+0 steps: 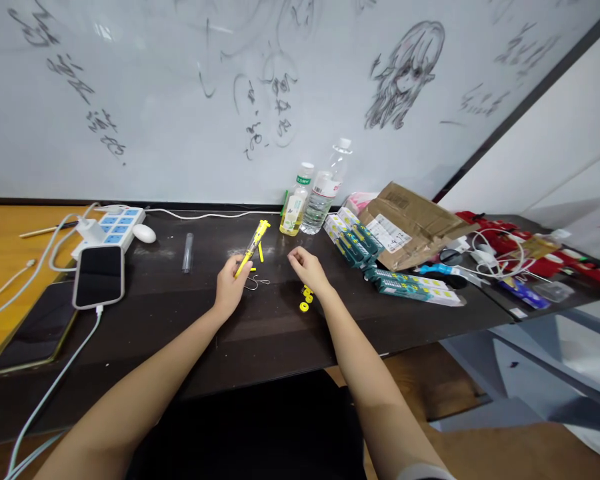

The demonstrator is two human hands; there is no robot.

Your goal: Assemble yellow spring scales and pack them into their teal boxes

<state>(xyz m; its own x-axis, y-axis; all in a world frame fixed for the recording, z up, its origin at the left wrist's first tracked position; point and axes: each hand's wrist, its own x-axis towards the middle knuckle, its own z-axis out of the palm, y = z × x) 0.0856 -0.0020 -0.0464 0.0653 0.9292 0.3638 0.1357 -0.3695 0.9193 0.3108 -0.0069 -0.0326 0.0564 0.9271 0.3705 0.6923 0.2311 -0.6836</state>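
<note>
My left hand (232, 285) is closed around the lower end of a slim yellow plastic stick assembly (256, 241). It leans up and to the right, with a dark or clear middle and a wider yellow head. My right hand (309, 269) is held apart from it, fingers curled and pinched together; whatever may be between them is too small to see. Several small yellow rings (305, 307) lie on the table by that wrist, partly hidden by it. Behind the assembly rests a thin yellow strip (261, 252). A thin bent wire or cord (257, 283) lies beside my left hand.
Left on the dark table (260, 347) are a clear tube (187, 253), a charging phone (99, 277) and a power strip (123, 227). A tea bottle (295, 210), a water bottle (323, 193), green boxes (353, 237) and a cardboard packet (415, 227) stand or lie right of centre.
</note>
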